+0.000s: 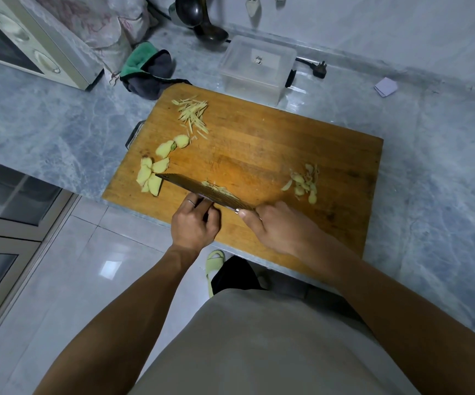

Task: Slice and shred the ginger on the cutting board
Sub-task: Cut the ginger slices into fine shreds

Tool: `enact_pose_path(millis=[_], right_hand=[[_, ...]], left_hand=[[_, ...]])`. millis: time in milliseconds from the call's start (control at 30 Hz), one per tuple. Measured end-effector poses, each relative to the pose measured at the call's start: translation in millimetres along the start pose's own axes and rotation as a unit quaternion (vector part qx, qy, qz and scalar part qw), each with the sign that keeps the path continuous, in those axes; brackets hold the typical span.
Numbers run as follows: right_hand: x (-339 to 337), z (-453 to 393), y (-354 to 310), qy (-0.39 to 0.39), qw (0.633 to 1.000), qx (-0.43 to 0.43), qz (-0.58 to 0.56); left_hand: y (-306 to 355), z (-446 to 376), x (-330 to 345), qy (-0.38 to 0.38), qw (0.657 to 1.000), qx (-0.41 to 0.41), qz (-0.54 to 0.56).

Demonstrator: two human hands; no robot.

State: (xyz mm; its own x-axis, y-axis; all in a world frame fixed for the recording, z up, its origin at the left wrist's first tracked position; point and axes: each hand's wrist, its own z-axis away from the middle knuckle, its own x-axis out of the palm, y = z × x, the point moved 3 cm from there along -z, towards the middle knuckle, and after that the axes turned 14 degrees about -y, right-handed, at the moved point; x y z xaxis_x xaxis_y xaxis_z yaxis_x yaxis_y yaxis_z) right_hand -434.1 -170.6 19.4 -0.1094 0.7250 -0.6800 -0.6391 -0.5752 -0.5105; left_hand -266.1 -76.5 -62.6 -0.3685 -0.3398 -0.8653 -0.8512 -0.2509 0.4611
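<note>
A wooden cutting board (259, 143) lies on the grey counter. Ginger slices (152, 173) are spread along its left side, fine ginger shreds (193, 114) lie near its far left corner, and ginger peelings (304, 182) sit at the right. My right hand (270, 226) grips the handle of a cleaver (202, 189), thumb at the blade's base. The blade points left, its tip over the slices, and a few ginger bits cling to it. My left hand (195, 222) is curled against the near side of the blade. Whatever lies under its fingers is hidden.
A clear plastic box (256, 67) stands just behind the board, with a green and grey cloth (148, 69) to its left and a black plug (320, 69) to its right. An oven (22, 44) occupies the far left corner. The board's near edge overhangs the counter above the floor.
</note>
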Motion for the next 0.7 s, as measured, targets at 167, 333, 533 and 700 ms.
enact_pose_path(millis=[167, 333, 533, 700], right_hand=[[-7, 9, 1, -0.003, 1.000, -0.004, 0.013], [-9, 9, -4, -0.006, 1.000, -0.003, 0.018], [-10, 6, -5, -0.021, 0.999, 0.020, 0.015], [-1, -3, -9, 0.000, 1.000, 0.002, 0.027]], left_hand=[[-1, 0, 2, 0.008, 1.000, 0.008, -0.003], [-1, 0, 1, 0.005, 1.000, 0.007, 0.004], [-1, 0, 3, 0.008, 1.000, -0.003, 0.003], [-1, 0, 3, 0.002, 1.000, -0.011, -0.003]])
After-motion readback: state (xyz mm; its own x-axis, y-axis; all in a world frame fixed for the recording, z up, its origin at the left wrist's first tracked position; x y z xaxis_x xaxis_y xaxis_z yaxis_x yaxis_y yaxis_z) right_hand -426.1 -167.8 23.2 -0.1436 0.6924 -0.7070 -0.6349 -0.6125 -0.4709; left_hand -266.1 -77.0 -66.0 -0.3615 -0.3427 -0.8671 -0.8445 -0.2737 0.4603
